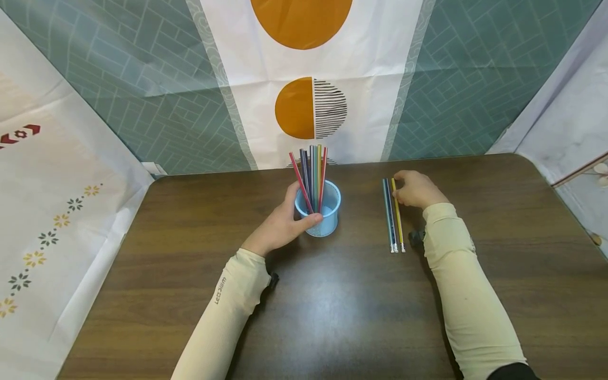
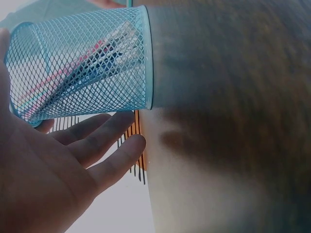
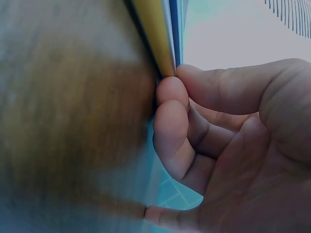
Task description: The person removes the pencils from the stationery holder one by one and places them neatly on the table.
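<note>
A light blue wire-mesh pencil cup (image 1: 326, 224) stands upright near the table's back edge with several pencils (image 1: 312, 177) leaning in it, red, dark blue, green and yellow among them. My left hand (image 1: 281, 224) holds the cup from its left side, thumb across the front and fingers behind. In the left wrist view the mesh cup (image 2: 80, 68) shows the pencils' lower ends inside. To the right, my right hand (image 1: 418, 190) pinches a yellow pencil (image 1: 399, 221) near its far end between thumb and fingers. A teal pencil (image 1: 387, 211) and a dark blue pencil (image 1: 391, 219) lie close beside it.
The brown wooden table (image 1: 323, 316) meets a patterned cloth backdrop (image 1: 180, 121) at its back edge. White cloth (image 1: 71, 211) hangs on the left side, and another white cloth (image 1: 560, 126) on the right.
</note>
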Tool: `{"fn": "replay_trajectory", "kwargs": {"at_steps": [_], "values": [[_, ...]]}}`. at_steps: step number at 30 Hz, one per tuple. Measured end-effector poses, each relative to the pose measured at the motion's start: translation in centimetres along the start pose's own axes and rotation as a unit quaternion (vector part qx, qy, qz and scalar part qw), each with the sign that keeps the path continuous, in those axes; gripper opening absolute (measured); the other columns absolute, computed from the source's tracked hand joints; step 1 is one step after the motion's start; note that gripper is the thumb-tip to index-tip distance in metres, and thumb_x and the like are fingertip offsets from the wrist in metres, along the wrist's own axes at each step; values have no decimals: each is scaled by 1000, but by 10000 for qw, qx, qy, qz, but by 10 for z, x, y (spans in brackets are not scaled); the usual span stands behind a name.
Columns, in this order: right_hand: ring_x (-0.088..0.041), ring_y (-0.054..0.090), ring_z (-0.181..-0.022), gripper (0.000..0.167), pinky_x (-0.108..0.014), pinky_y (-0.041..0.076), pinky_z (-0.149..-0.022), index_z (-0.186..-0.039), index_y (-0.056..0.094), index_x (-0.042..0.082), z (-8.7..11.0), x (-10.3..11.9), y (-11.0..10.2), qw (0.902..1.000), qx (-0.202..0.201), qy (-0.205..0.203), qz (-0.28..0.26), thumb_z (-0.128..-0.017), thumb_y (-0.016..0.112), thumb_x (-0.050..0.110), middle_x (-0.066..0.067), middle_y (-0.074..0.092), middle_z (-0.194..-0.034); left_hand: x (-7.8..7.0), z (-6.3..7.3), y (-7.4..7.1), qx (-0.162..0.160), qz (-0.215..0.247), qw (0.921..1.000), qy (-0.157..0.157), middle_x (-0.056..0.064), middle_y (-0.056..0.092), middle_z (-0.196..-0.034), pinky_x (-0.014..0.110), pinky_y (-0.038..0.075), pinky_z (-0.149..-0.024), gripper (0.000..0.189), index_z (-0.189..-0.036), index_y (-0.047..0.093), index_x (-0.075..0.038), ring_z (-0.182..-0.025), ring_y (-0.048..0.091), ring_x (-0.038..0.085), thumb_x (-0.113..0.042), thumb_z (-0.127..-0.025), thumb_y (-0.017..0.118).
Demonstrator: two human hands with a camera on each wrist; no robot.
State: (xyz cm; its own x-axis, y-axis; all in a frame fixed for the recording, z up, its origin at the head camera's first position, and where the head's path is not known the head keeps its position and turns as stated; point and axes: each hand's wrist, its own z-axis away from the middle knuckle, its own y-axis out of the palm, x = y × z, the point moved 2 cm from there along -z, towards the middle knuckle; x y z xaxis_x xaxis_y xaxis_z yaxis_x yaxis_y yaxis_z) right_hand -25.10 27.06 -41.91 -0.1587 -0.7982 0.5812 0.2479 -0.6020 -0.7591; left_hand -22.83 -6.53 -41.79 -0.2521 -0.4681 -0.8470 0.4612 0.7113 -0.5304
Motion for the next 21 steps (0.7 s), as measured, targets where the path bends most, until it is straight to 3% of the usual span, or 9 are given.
{"fn": "replay_trajectory", "kwargs": {"at_steps": [21], "values": [[-25, 60, -70, 53, -37, 48, -66, -145, 41, -10, 0, 8, 3, 10000, -37, -29, -41, -95, 56, 1, -13, 64, -79, 1, -2, 0, 3, -4, 9999, 131, 6, 48, -140, 50, 41, -106, 89, -156, 12, -37, -123, 51, 26, -57, -91, 69]]}}
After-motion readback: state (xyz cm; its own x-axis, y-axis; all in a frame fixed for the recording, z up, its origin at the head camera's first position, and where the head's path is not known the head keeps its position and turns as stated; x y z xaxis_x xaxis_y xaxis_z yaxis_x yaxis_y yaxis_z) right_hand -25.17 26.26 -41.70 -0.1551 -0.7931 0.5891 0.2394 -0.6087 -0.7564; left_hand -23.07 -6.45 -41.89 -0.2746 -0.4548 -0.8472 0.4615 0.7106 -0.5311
